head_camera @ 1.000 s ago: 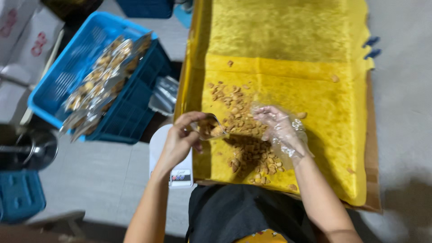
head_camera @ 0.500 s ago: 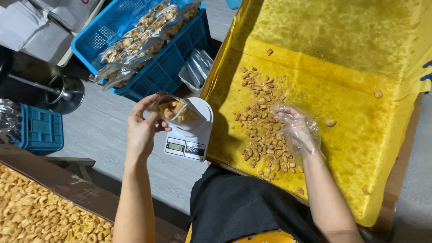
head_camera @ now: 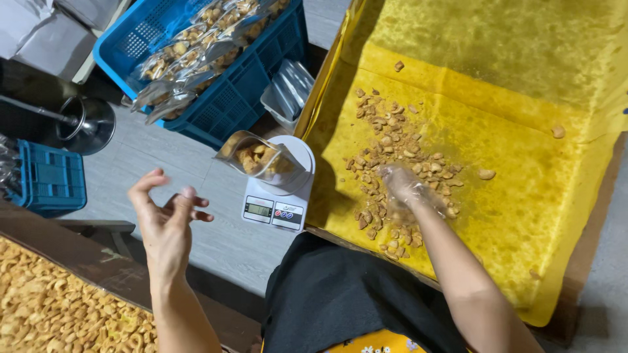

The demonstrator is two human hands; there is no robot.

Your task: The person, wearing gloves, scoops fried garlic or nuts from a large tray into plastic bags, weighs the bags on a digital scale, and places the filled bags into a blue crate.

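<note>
Left hand (head_camera: 167,225) hangs open and empty beside the scale (head_camera: 278,193), where the filled snack bag (head_camera: 258,157) sits for weighing; gloved right hand (head_camera: 405,189) spreads over the loose snacks (head_camera: 392,140).

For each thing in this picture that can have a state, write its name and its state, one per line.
Left hand: bare, open, holding nothing.
Right hand: in a clear glove, resting in the snacks.
Pouch: open, part filled, lying on the scale.
Scale: switched on.
Crate: holds filled bags.
Yellow sheet: spread out, snacks scattered on it.
</note>
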